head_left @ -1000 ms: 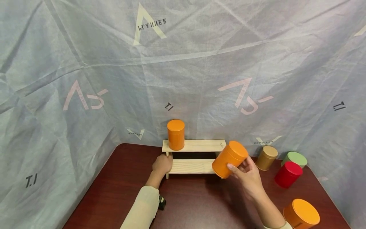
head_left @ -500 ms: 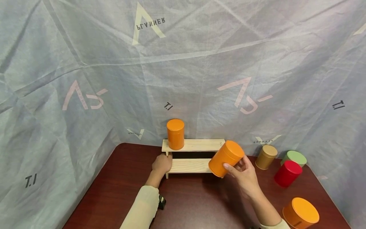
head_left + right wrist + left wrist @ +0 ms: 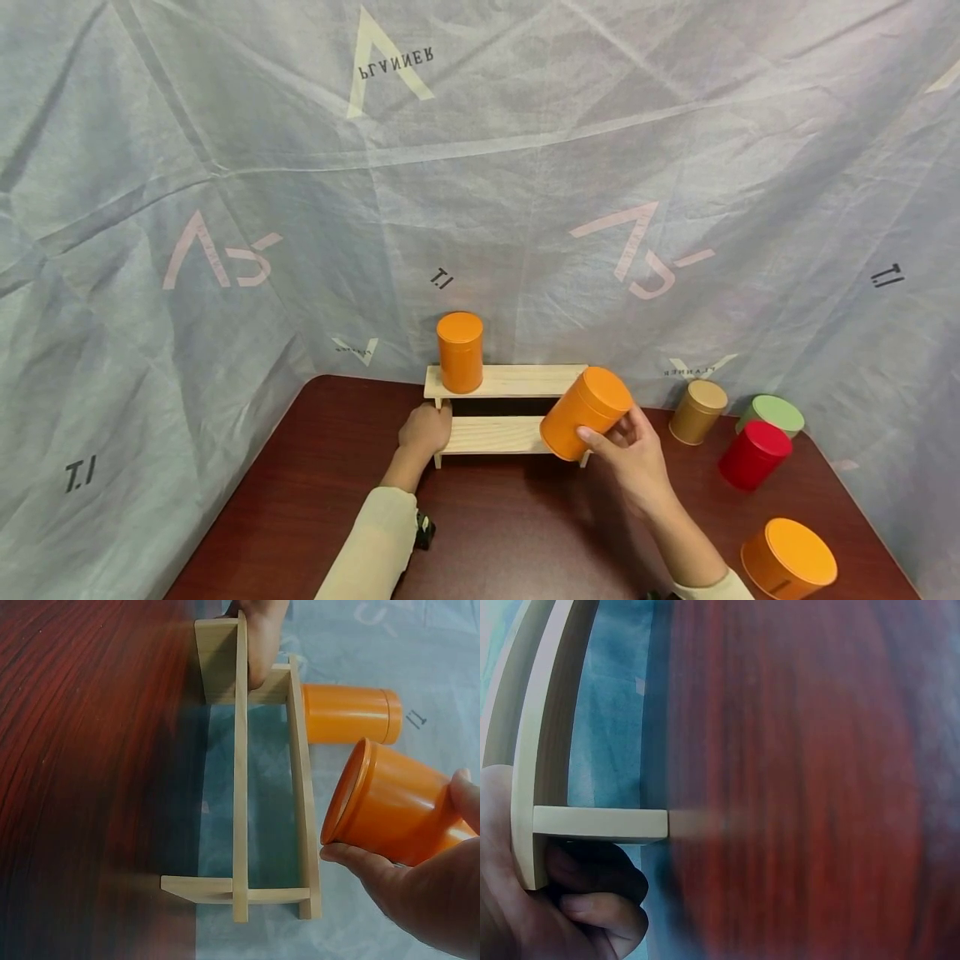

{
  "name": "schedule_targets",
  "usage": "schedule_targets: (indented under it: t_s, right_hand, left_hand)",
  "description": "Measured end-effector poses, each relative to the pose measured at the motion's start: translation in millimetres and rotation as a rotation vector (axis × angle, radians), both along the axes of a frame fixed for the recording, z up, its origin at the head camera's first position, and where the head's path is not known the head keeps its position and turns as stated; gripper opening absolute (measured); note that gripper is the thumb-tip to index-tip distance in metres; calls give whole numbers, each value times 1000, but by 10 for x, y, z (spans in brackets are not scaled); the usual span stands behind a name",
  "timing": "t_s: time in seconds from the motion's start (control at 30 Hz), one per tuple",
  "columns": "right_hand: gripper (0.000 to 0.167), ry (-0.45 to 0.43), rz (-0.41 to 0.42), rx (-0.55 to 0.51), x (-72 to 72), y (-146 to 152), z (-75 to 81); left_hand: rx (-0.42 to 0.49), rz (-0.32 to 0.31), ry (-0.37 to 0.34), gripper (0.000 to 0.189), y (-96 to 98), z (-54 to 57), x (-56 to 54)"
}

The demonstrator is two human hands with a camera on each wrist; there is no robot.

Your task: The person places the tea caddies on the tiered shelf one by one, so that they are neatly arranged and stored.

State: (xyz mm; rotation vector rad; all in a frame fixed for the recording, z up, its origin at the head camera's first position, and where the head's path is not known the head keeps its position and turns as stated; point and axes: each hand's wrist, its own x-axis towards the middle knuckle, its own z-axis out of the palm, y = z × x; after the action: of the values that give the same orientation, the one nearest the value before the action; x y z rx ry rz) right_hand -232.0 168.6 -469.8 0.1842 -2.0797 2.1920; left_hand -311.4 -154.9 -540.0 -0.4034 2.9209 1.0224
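Observation:
A small two-tier wooden shelf stands at the back of the dark red table. My left hand grips its left end; in the left wrist view the fingers curl under the lower board beside the leg. An orange canister stands upright on the left of the top board. My right hand holds a second orange canister, tilted, in front of the shelf's right end. In the right wrist view that tilted canister is apart from the boards, thumb on one side and fingers on the other.
To the right of the shelf stand a gold canister, a green canister and a red canister. A shorter orange canister sits near the front right. A grey printed sheet hangs behind the table.
My right hand has moved left with the tilted orange canister, further across the shelf's right end. The left hand has stayed on the shelf.

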Motion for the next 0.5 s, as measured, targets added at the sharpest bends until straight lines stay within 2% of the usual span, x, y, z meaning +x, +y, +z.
schedule_targets:
  t_s: [0.2,0.5]
  right_hand:
    - [73,16,-20,45,-20,-57,-4]
    - [73,73,5,74,-46,-77,-30]
  left_hand:
    - [4,8,2,53,-5,12,1]
    - [8,8,6,54,5,29,19]
